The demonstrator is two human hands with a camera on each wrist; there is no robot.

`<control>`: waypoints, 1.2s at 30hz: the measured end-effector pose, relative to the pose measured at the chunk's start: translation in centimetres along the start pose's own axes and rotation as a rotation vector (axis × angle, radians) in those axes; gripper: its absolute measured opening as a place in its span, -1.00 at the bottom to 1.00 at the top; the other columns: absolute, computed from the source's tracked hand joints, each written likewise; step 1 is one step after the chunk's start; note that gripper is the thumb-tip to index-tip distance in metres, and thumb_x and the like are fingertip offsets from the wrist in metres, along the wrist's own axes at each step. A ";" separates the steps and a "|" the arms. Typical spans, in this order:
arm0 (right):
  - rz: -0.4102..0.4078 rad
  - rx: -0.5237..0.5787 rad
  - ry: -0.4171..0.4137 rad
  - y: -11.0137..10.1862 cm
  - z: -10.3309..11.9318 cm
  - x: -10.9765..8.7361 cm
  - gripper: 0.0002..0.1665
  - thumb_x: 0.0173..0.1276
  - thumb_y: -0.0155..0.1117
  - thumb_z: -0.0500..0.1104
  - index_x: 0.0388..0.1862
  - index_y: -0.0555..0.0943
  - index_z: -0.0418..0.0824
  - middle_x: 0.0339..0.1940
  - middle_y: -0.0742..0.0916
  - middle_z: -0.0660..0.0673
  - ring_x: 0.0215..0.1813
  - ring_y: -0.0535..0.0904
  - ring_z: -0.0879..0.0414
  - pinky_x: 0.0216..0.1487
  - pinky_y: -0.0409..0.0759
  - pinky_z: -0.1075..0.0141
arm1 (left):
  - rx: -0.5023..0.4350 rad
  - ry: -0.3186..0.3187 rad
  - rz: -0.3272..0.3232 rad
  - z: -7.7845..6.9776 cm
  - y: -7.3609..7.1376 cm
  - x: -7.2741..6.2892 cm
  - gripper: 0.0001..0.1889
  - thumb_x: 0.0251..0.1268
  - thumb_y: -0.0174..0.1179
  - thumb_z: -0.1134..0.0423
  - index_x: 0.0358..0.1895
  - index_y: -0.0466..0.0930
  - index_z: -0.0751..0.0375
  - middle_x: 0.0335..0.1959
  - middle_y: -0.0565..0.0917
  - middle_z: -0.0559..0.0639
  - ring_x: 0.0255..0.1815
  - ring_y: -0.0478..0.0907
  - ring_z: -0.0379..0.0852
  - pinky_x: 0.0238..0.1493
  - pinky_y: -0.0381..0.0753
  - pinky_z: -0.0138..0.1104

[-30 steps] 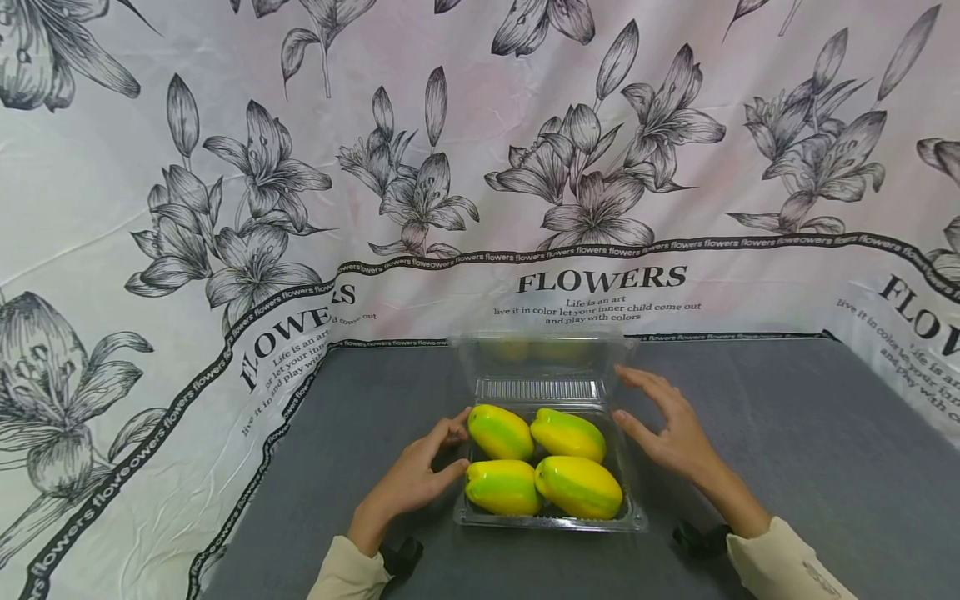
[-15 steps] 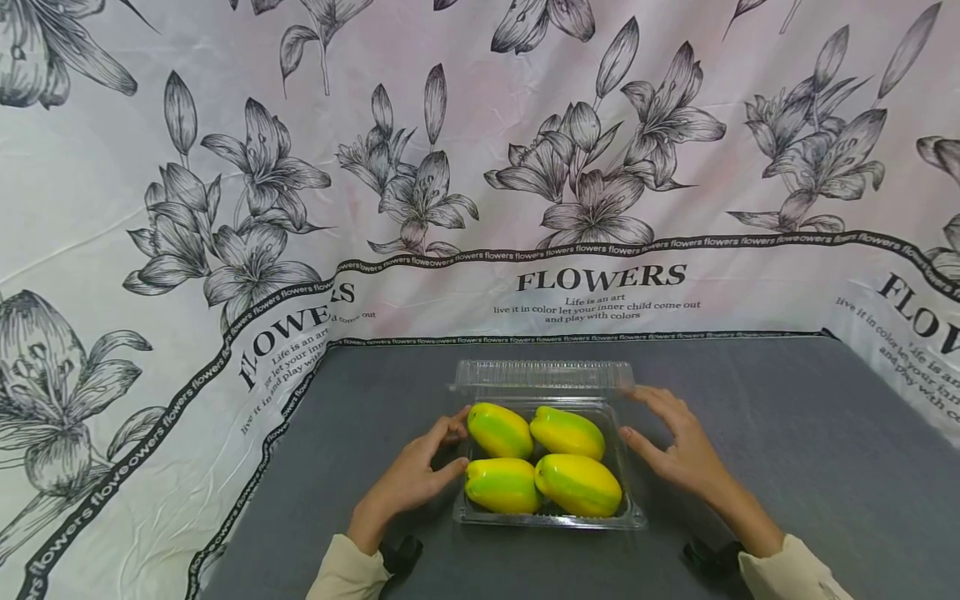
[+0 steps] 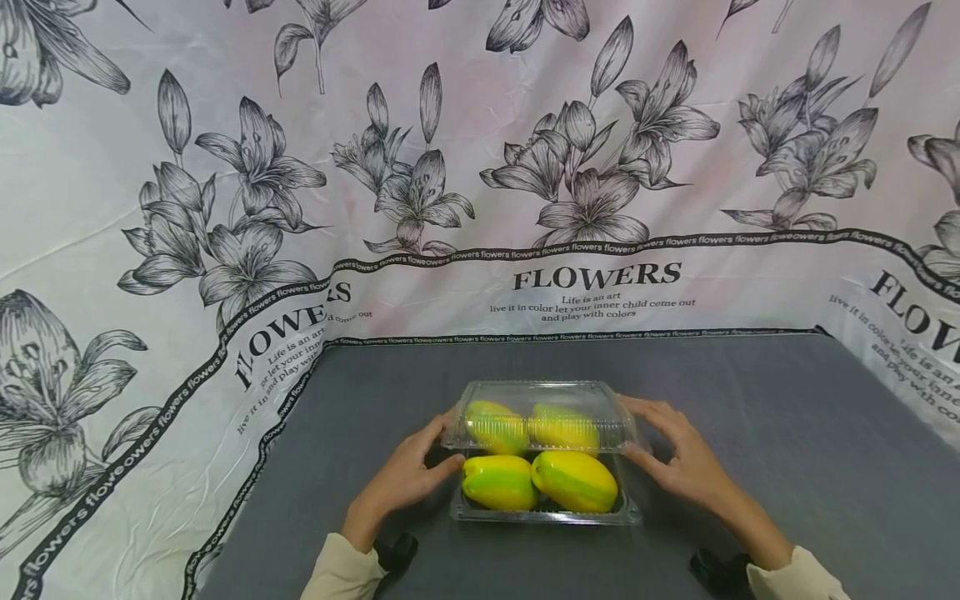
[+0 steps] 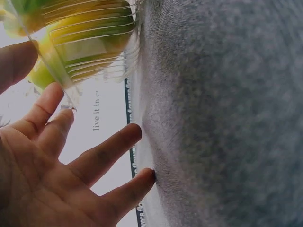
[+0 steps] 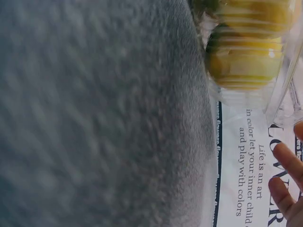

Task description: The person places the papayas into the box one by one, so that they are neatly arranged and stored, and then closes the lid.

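Note:
A clear plastic clamshell box [image 3: 546,518] holds several yellow-green, mango-like fruits. Its ribbed lid [image 3: 538,393] is tilted partway down and covers the back two fruits, while the front fruits [image 3: 574,482] show uncovered. My left hand [image 3: 408,471] is at the box's left side, its thumb beside the front left fruit. In the left wrist view the left index fingertip [image 4: 54,92] touches the plastic edge and the other fingers are spread. Along the lid's right side lies my right hand [image 3: 686,454], thumb near its front corner, fingers stretched forward. Only some right fingertips [image 5: 286,158] show in the right wrist view.
The box stands on a grey cloth-covered table [image 3: 360,383]. Behind and to the sides hangs a white curtain [image 3: 420,296] printed with black lilies and the word FLOWERS. Dark wrist straps [image 3: 396,552] sit at both cuffs.
The lid has swung from standing open at the back, forward and down over the back fruits. My right hand has shifted slightly down and right; the left has stayed nearly still.

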State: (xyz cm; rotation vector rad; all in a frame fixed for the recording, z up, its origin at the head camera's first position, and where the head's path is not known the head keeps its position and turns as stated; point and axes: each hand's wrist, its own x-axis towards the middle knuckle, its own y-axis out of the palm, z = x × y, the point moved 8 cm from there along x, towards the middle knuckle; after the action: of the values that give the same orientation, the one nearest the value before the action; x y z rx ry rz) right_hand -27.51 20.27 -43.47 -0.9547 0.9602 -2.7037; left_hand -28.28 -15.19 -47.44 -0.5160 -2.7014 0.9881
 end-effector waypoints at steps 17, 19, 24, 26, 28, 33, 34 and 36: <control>0.140 0.003 0.026 0.6 0.0 -1.1 -0.35 0.42 0.33 -0.25 0.46 0.47 0.02 0.47 0.51 -0.26 0.47 0.23 0.48 0.20 0.37 -0.44 | -0.183 0.118 0.010 -0.5 -1.5 0.1 -0.59 0.71 -0.19 0.17 0.40 0.25 0.34 -0.20 0.69 0.21 -0.22 0.63 0.15 -0.11 0.65 -0.20; 0.154 0.002 0.037 0.6 0.0 -1.2 -0.37 0.46 0.28 -0.25 0.48 0.44 0.03 0.48 0.50 -0.26 0.46 0.23 0.51 0.17 0.45 -0.37 | -0.238 0.118 0.079 -0.6 -1.3 0.0 -0.51 0.72 -0.21 0.10 0.48 0.15 0.33 -0.27 0.67 0.27 -0.33 0.60 0.17 -0.20 0.62 -0.22; 0.199 0.040 0.084 0.9 -0.2 -1.5 -0.39 0.56 0.13 -0.25 0.53 0.37 0.03 0.47 0.52 -0.17 0.39 0.35 0.47 0.17 0.58 -0.06 | -0.405 0.054 0.327 -0.7 0.1 -0.5 -0.17 0.57 -0.05 -0.22 0.64 -0.17 0.15 -0.33 0.62 0.25 -0.40 0.60 0.01 -0.31 0.51 -0.30; 0.225 0.073 0.100 1.1 -0.3 -1.5 -0.39 0.60 0.07 -0.25 0.56 0.33 0.02 0.43 0.54 -0.15 0.32 0.44 0.39 0.14 0.60 0.11 | -0.483 0.038 0.404 -0.9 0.6 -0.7 -0.05 0.49 0.10 -0.22 0.65 -0.25 0.13 -0.35 0.60 0.18 -0.39 0.60 -0.06 -0.28 0.56 -0.28; 0.255 0.113 0.124 1.3 -0.4 -1.6 -0.39 0.62 0.03 -0.22 0.59 0.28 0.01 0.39 0.55 -0.14 0.24 0.51 0.32 0.09 0.60 0.24 | -0.544 0.022 0.452 -1.1 1.0 -0.9 0.04 0.43 0.22 -0.16 0.65 -0.33 0.10 -0.32 0.58 0.08 -0.37 0.60 -0.12 -0.25 0.62 -0.25; 0.370 0.245 0.189 2.3 -0.7 -1.9 -0.30 0.65 -0.02 -0.20 0.68 0.08 -0.05 0.20 0.64 -0.23 0.03 0.59 0.32 -0.09 0.61 0.32 | -0.562 -0.004 0.480 -1.2 1.6 -1.0 0.20 0.33 0.37 -0.03 0.65 -0.50 0.03 -0.23 0.59 -0.04 -0.35 0.60 -0.21 -0.19 0.70 -0.22; 0.396 0.274 0.193 2.4 -0.7 -2.0 -0.28 0.65 -0.03 -0.21 0.69 0.03 -0.07 0.11 0.67 -0.23 -0.02 0.60 0.31 -0.12 0.61 0.31 | -0.557 -0.011 0.480 -1.2 1.7 -1.0 0.22 0.32 0.38 -0.03 0.65 -0.51 0.02 -0.23 0.58 -0.06 -0.35 0.60 -0.22 -0.18 0.70 -0.22; 0.442 0.349 0.202 2.7 -0.7 -2.1 -0.25 0.66 -0.06 -0.23 0.70 -0.06 -0.11 -0.09 0.68 -0.17 -0.15 0.60 0.25 -0.18 0.60 0.29 | -0.551 -0.025 0.481 -1.1 1.8 -1.0 0.25 0.29 0.41 -0.02 0.65 -0.54 0.01 -0.23 0.58 -0.08 -0.34 0.62 -0.23 -0.16 0.71 -0.23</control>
State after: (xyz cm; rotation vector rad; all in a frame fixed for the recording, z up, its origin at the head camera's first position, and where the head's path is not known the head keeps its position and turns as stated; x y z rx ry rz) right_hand -26.54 19.12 -46.61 -0.3580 0.6025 -2.4911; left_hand -26.57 -13.63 -47.88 -1.3026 -2.9206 0.3035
